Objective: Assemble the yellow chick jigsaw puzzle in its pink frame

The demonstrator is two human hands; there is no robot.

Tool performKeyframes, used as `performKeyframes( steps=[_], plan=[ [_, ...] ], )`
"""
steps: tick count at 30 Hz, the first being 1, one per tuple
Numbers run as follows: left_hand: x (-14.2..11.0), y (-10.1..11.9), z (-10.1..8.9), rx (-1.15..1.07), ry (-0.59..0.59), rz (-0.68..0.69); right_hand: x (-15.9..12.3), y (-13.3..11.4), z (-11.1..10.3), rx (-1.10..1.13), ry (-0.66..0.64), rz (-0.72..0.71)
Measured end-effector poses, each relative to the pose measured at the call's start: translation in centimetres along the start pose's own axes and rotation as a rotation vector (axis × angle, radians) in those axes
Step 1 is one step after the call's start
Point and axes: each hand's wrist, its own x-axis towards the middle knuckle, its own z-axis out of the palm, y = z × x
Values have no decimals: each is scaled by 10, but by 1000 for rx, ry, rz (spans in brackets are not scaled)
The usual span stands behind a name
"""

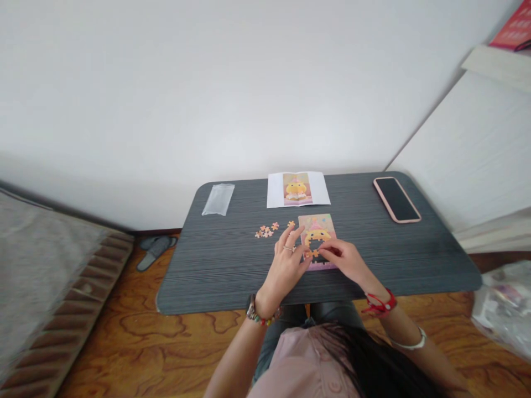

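A partly assembled jigsaw puzzle (319,223) with a yellow cartoon figure lies on the table, with dark gaps in its middle and lower part. My left hand (286,262) rests over its left edge, fingers spread, the thumb and fingertips by the pieces there. From the other side my right hand (345,260) pinches a small orange puzzle piece (316,253) at the gap; its fingertips partly hide the piece. Several loose puzzle pieces (267,230) lie left of the puzzle, and another piece (291,224) sits just beyond my left fingers.
A printed reference sheet (319,190) lies behind the puzzle on the dark table (219,260). A clear plastic sleeve (219,199) is at the back left, a phone (397,200) in a pink case at the right. The wall (232,94) borders the table's back edge.
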Motion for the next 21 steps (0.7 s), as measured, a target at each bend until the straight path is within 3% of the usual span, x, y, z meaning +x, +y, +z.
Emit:
performKeyframes(
  steps=[11, 17, 21],
  plan=[
    [17, -2, 19, 50, -37, 43, 6, 5, -9, 30, 27, 102],
    [26, -3, 20, 11, 28, 35, 14, 9, -15, 181, -5, 209],
    [23, -4, 20, 4, 24, 66, 14, 12, -16, 144, -34, 197]
  ],
)
